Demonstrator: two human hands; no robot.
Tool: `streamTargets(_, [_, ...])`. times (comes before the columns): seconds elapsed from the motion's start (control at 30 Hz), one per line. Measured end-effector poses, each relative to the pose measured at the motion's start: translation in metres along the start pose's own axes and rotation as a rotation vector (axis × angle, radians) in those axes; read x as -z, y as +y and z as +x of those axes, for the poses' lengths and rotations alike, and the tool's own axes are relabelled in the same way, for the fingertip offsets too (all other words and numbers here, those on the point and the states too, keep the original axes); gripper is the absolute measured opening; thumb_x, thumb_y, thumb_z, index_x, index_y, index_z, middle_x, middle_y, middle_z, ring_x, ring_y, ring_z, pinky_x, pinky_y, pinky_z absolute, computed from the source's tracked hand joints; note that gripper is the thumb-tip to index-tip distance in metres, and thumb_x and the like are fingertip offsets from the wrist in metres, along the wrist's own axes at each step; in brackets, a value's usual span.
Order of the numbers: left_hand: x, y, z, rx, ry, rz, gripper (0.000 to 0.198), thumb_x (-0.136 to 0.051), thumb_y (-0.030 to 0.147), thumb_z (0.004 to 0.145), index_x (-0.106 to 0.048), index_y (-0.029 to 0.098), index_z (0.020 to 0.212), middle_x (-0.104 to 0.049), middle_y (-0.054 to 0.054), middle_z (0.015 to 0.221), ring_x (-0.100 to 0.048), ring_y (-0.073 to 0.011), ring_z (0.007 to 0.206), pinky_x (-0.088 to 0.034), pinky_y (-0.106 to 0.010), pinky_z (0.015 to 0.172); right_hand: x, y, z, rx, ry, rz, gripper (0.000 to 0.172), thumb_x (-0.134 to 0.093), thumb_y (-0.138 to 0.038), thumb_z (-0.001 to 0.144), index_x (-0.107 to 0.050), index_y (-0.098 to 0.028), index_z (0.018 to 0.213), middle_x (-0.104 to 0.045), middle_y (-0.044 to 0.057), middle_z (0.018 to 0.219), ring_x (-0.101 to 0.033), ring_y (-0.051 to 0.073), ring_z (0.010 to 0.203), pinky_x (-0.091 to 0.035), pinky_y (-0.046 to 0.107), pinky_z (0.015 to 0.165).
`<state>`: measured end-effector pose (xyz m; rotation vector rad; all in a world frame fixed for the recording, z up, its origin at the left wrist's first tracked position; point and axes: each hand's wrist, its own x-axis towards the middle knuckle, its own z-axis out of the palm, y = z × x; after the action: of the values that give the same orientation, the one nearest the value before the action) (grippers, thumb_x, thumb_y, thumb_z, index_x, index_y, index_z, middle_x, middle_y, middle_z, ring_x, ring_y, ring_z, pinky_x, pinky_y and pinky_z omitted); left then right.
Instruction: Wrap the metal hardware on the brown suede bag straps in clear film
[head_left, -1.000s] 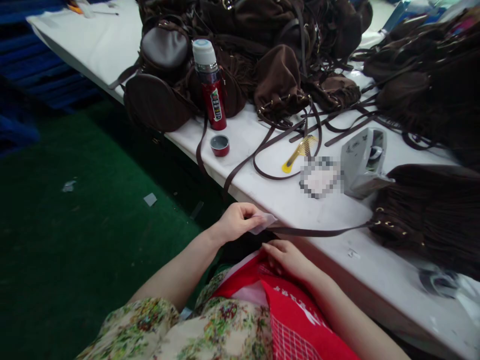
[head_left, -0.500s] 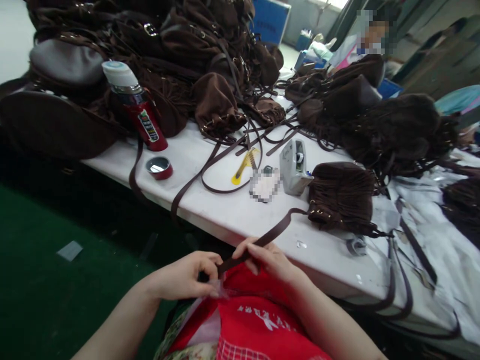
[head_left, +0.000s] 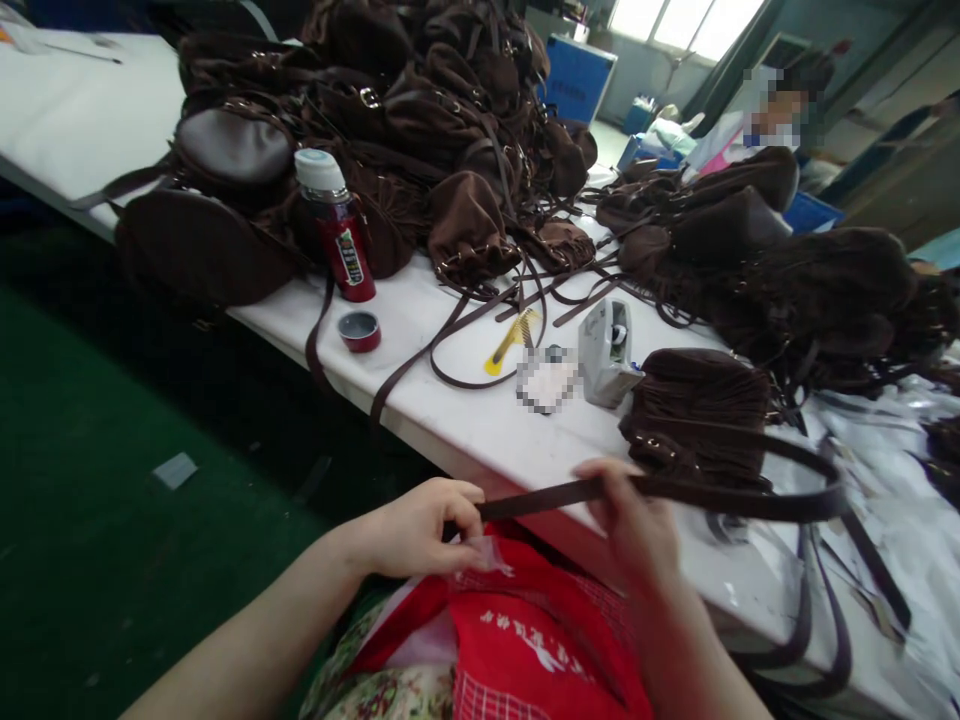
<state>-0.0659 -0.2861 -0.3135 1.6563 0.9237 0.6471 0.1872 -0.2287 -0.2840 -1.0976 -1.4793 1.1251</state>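
Note:
My left hand [head_left: 420, 525] is closed in a pinch on the near end of a dark brown strap [head_left: 712, 492], together with a small clear wrapper [head_left: 487, 552]. My right hand [head_left: 630, 515] is closed on the same strap farther along, holding it level above my lap. The strap loops right and back to a brown fringed bag [head_left: 701, 410] lying on the white table [head_left: 465, 430]. A red apron [head_left: 525, 640] covers my lap below both hands.
A red flask [head_left: 335, 228] and its cap [head_left: 359, 331] stand near the table's front edge, with a yellow comb [head_left: 512, 341] and a tape dispenser [head_left: 609, 351]. Brown bags [head_left: 420, 120] are heaped behind. Another person [head_left: 757, 115] sits far back. Green floor [head_left: 112, 480] lies left.
My view has swung right and up. My right hand slid rightward along the strap, pulling it straight and level between both hands. My left hand keeps the strap end and wrapper.

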Motion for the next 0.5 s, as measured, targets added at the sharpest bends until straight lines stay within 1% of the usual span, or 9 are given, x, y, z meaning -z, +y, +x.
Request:
streamTargets(0.1, [0.005,-0.007,-0.005,0.074,0.034,0.003,0.021,-0.069,0.031,0.077,-0.07,0.013,0.067,-0.061,-0.003,0.079,-0.056,-0.0106,0.069,-0.044,-0.019,0.065,0.024,-0.004,0.02,0.126,0.287,0.092,0.029,-0.047,-0.045,0.089,-0.063,-0.022,0.082,-0.027,-0.008,0.045,-0.023,0.009,0.037,-0.021,0.022,0.036])
streamTargets(0.17, [0.004,-0.007,-0.003,0.067,0.047,-0.007,0.022,-0.07,0.032,0.077,-0.069,0.012,0.067,-0.061,-0.003,0.08,-0.056,-0.0101,0.068,-0.043,-0.019,0.063,0.012,0.0,0.013,0.062,0.278,0.131,0.027,-0.049,-0.046,0.088,-0.061,-0.022,0.083,-0.028,-0.008,0.047,-0.025,0.009,0.039,-0.021,0.022,0.037])
streamTargets(0.2, [0.002,-0.005,-0.001,0.045,0.047,-0.008,0.022,-0.07,0.031,0.077,-0.069,0.012,0.067,-0.06,-0.002,0.079,-0.056,-0.01,0.068,-0.043,-0.018,0.064,0.0,0.004,0.006,-0.053,0.138,0.105,0.027,-0.053,-0.047,0.086,-0.063,-0.021,0.082,-0.033,-0.007,0.048,-0.029,0.008,0.04,-0.023,0.021,0.038])
streamTargets(0.27, [-0.001,-0.001,0.003,-0.007,0.037,-0.005,0.02,-0.071,0.03,0.075,-0.068,0.013,0.066,-0.06,-0.001,0.076,-0.056,-0.0102,0.069,-0.043,-0.019,0.065,-0.023,0.012,-0.01,-0.262,-0.316,0.028,0.036,-0.053,-0.051,0.086,-0.067,-0.018,0.083,-0.044,-0.004,0.049,-0.038,0.009,0.043,-0.03,0.022,0.041])
streamTargets(0.33, [-0.002,0.002,0.005,-0.019,0.019,-0.004,0.018,-0.071,0.029,0.075,-0.068,0.014,0.066,-0.06,-0.001,0.075,-0.056,-0.0104,0.069,-0.043,-0.019,0.066,-0.033,0.017,-0.015,-0.339,-0.393,0.019,0.044,-0.048,-0.055,0.088,-0.069,-0.017,0.08,-0.046,-0.003,0.047,-0.04,0.009,0.043,-0.032,0.022,0.042])
streamTargets(0.37, [-0.002,0.003,0.005,-0.008,0.009,-0.007,0.018,-0.07,0.029,0.076,-0.069,0.014,0.066,-0.06,-0.001,0.075,-0.056,-0.0103,0.069,-0.043,-0.019,0.066,-0.032,0.018,-0.013,-0.335,-0.27,0.036,0.046,-0.046,-0.056,0.089,-0.067,-0.017,0.076,-0.044,-0.004,0.045,-0.037,0.008,0.04,-0.03,0.021,0.04])
streamTargets(0.43, [-0.001,0.001,0.005,0.023,0.007,-0.025,0.019,-0.069,0.03,0.078,-0.07,0.013,0.069,-0.06,-0.002,0.076,-0.056,-0.01,0.067,-0.043,-0.019,0.064,-0.025,0.016,-0.004,-0.254,0.118,0.082,0.045,-0.045,-0.056,0.089,-0.061,-0.019,0.068,-0.04,-0.005,0.044,-0.03,0.007,0.037,-0.023,0.02,0.037])
streamTargets(0.47, [-0.001,-0.001,0.006,0.031,0.016,-0.034,0.02,-0.068,0.03,0.078,-0.07,0.013,0.07,-0.061,-0.003,0.077,-0.056,-0.01,0.067,-0.043,-0.019,0.064,-0.023,0.015,-0.001,-0.201,0.24,0.09,0.042,-0.048,-0.054,0.087,-0.059,-0.019,0.067,-0.042,-0.005,0.046,-0.03,0.007,0.038,-0.022,0.02,0.036])
streamTargets(0.5, [-0.002,-0.003,0.007,0.026,0.027,-0.045,0.021,-0.068,0.031,0.078,-0.07,0.012,0.071,-0.061,-0.003,0.078,-0.056,-0.0102,0.067,-0.044,-0.019,0.063,-0.024,0.015,0.001,-0.163,0.244,0.08,0.037,-0.053,-0.052,0.085,-0.059,-0.02,0.068,-0.046,-0.005,0.05,-0.034,0.007,0.04,-0.024,0.02,0.037])
